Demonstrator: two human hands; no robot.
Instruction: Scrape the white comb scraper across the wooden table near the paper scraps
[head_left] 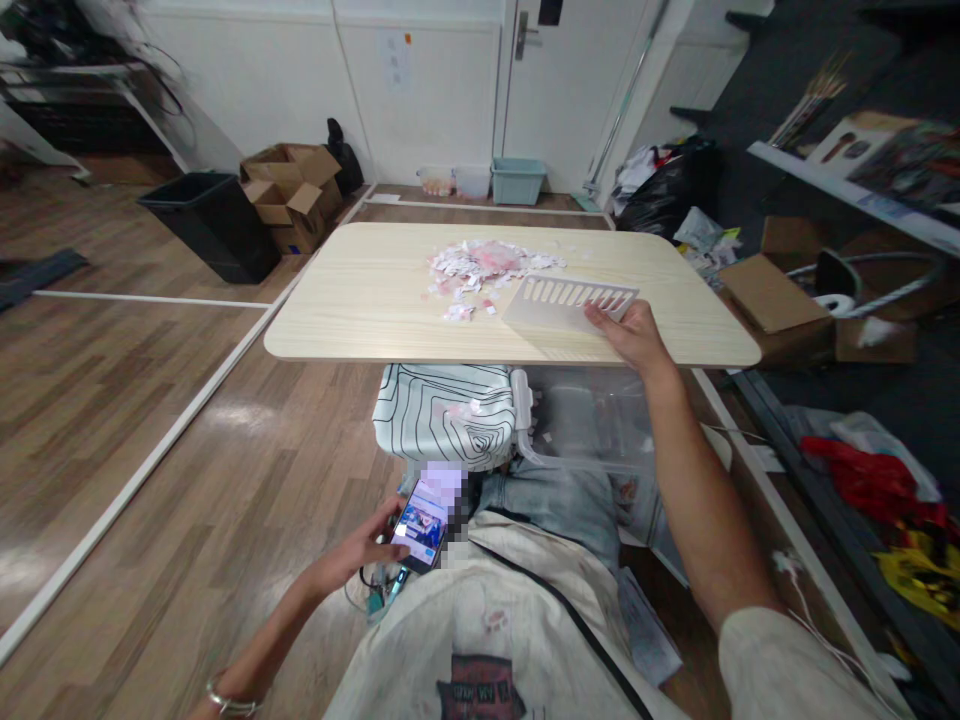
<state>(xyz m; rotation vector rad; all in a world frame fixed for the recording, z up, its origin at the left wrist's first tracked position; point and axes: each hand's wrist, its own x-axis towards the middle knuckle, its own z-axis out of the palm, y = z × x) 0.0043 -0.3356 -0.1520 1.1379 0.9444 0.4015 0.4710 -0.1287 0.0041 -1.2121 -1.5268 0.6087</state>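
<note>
A pile of small pink and white paper scraps (484, 268) lies on the light wooden table (360, 300). My right hand (634, 335) reaches over the table's near edge and grips the right end of a flat white slotted plastic piece (559, 300) that rests on the table beside the scraps. My left hand (360, 550) is low by my lap, closed around a phone (421, 522) with a lit screen, thumb on the display.
Under the table stand a patterned white cushion seat (446, 412) and a clear plastic bin (600, 420). A black bin (214, 222) and cardboard boxes (292, 190) sit at the back left. Clutter, shelves and bags line the right side (862, 480).
</note>
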